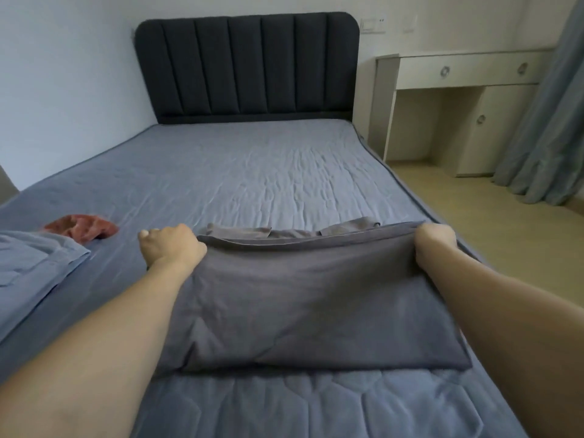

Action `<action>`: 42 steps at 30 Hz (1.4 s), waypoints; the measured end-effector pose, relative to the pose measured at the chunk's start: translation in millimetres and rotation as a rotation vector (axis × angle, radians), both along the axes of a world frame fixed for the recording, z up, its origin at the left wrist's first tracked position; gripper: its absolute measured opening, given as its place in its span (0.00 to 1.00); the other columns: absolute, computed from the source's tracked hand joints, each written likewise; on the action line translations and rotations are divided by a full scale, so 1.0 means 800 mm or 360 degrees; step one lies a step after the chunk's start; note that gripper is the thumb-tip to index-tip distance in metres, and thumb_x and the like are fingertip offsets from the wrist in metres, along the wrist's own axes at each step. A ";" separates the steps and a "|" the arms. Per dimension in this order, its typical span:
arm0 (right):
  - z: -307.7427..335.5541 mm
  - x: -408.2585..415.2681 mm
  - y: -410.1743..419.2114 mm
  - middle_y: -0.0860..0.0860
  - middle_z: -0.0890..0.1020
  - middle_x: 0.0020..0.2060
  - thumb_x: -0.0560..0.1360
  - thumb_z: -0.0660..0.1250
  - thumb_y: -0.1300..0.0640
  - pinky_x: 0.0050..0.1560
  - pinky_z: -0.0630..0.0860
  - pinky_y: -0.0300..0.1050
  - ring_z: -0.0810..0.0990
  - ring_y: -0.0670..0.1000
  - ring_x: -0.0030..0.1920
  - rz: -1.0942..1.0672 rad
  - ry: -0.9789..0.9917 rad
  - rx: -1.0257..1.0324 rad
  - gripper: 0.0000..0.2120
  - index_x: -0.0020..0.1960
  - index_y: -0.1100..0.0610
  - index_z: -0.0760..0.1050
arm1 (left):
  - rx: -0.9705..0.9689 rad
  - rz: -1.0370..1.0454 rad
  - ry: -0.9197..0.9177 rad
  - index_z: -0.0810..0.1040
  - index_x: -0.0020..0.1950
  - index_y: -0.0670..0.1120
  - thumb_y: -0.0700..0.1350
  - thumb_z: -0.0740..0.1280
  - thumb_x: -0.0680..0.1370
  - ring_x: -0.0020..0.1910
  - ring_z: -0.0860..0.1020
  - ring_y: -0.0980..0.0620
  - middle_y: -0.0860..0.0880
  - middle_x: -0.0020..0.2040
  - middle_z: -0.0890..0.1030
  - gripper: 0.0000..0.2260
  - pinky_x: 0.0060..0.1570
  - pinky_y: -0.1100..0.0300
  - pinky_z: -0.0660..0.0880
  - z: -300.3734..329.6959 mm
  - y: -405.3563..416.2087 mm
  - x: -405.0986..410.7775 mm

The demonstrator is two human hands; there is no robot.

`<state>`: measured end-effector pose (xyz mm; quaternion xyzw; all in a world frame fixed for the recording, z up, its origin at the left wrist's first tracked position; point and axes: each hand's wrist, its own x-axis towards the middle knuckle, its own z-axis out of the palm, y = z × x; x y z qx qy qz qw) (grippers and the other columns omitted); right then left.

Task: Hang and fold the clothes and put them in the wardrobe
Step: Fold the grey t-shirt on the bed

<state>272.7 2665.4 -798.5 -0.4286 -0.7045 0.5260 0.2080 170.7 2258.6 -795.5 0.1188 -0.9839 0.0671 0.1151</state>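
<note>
While the bed (252,172) fills most of the view, its blue-grey sheet is wrinkled through the middle and a quilted pattern shows along the near edge. Dark padded headboard (246,66) with vertical channels stands against the far wall. White worktop unit (458,99) with drawers and a cabinet door sits right of the bed, against the wall; round pulls on the fronts. Grey-blue curtain (550,121) hangs at far right, its hem reaching the light wood floor (474,216).

Dark grey garment (309,305) lies on the near right part of the bed, spread wide, its near edge flat on the sheet. Its far edge is lifted and doubled over; two lighter grey flaps, possibly sleeves, poke out from under that fold on the far side. Can't tell what kind of garment it is.

Light blue cloth (34,267) lies at the left edge of the bed, partly cut off by the frame. Reddish crumpled item (83,229) sits just beyond it, touching or nearly touching, well apart from the grey garment.

Hands are wide apart, one at each end of the lifted fold. Left hand (172,246) fingers curled, gripping the garment's left corner. Right hand (434,243) fist closed on the right corner. Both forearms bare, reaching forward over the bed.
</note>
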 end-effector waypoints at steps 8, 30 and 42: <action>-0.054 -0.145 0.022 0.63 0.77 0.57 0.83 0.48 0.52 0.58 0.71 0.58 0.75 0.64 0.58 -0.0175 -0.0037 0.0369 0.14 0.58 0.60 0.67 | 0.0504 0.0106 -0.0107 0.80 0.56 0.49 0.52 0.67 0.74 0.63 0.74 0.41 0.45 0.60 0.80 0.14 0.60 0.50 0.64 -0.047 0.042 -0.164; -0.161 -0.171 -0.015 0.56 0.66 0.68 0.79 0.58 0.53 0.67 0.55 0.52 0.63 0.57 0.69 0.0175 0.0243 0.1577 0.19 0.69 0.53 0.67 | 0.0444 -0.0208 0.0470 0.79 0.54 0.38 0.47 0.64 0.80 0.58 0.73 0.33 0.34 0.56 0.76 0.12 0.55 0.42 0.68 -0.184 0.047 -0.213; -0.178 -0.219 0.001 0.45 0.47 0.79 0.79 0.37 0.35 0.75 0.43 0.52 0.46 0.48 0.78 0.1613 -0.0663 0.1778 0.27 0.77 0.38 0.43 | 0.0314 -0.1321 -0.0374 0.46 0.77 0.66 0.76 0.35 0.70 0.78 0.41 0.59 0.61 0.79 0.46 0.36 0.69 0.34 0.33 -0.167 0.160 -0.054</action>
